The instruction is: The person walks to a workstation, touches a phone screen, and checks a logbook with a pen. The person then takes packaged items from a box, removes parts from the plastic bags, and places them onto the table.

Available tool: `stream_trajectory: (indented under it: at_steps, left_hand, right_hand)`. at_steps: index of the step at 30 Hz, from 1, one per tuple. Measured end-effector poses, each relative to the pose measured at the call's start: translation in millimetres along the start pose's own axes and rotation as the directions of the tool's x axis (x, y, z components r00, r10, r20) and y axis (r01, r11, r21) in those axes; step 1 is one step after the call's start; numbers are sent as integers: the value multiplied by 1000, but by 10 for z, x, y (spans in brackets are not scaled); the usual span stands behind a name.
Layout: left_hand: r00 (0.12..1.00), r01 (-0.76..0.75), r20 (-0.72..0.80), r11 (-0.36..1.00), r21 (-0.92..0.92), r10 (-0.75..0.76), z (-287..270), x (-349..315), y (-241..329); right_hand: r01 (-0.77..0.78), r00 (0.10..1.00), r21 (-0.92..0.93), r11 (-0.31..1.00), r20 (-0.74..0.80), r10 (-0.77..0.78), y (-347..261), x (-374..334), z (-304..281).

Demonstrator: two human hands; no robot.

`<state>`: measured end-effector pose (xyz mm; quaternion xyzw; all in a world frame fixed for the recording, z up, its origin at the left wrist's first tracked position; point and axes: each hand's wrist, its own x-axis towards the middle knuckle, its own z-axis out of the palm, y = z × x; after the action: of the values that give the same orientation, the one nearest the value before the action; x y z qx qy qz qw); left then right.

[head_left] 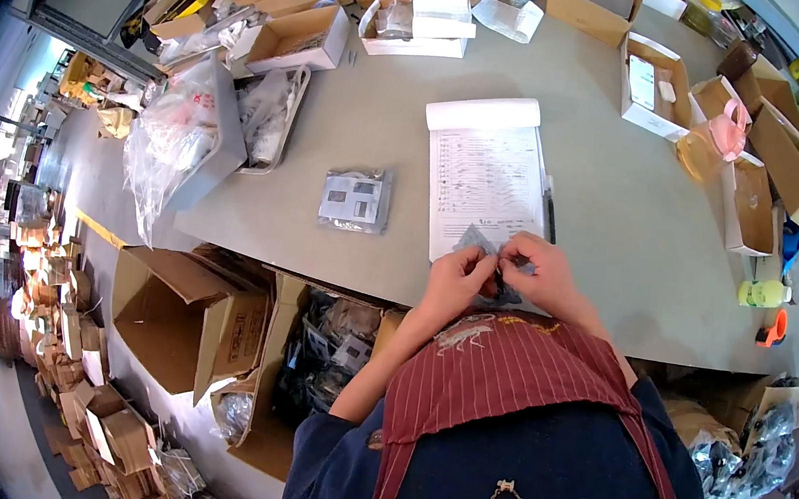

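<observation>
Grey, flat table (387, 112): at its near edge, left hand (460, 276) and right hand (540, 271), fingertips pinched on a small, translucent grey plastic bag (474, 239) by a white paper pad (485, 175), should apply light, even tension.

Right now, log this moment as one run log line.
left hand: pinching plastic bag | right hand: pinching same bag | paper pad: on table, beyond hands | bagged item: on table, left of pad
</observation>
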<state>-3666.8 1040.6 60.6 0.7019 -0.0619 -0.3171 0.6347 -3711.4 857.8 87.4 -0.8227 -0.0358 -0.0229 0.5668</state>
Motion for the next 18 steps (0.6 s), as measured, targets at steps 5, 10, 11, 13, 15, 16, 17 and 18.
stream_trajectory:
  at_steps: [5, 10, 11, 13, 15, 16, 17, 18]
  left_hand:
    - [983, -151, -83, 976, 154, 165, 33, 6, -3]
    - [988, -84, -105, 964, 254, 114, -13, -35, 44]
    - [991, -42, -107, 938, 344, 83, -24, -62, 102]
    - [991, -34, -106, 911, 410, 85, -33, -75, 169]
    - [991, -27, -105, 880, 474, 88, -41, -61, 177]
    - [989, -38, -104, 852, 521, 108, -41, -44, 162]
    - [987, -48, -102, 822, 567, 128, -39, -34, 154]
    - [987, -49, -101, 822, 567, 128, -34, -29, 150]
  right_hand:
    - [97, 994, -110, 989, -31, -100, 10, 12, 1]
    - [123, 988, -173, 977, -69, -136, 80, 5, -64]
    - [87, 988, -257, 962, -101, -116, 106, 3, -95]
    - [49, 986, -338, 940, -134, -100, 118, -2, -111]
    - [30, 969, -425, 905, -210, -131, 103, -11, -112]
    - [30, 969, -426, 904, -210, -131, 92, -15, -115]
    - [41, 971, -430, 902, -197, -138, 77, -15, -116]
    - [51, 972, -434, 899, -185, -144, 63, -15, -115]
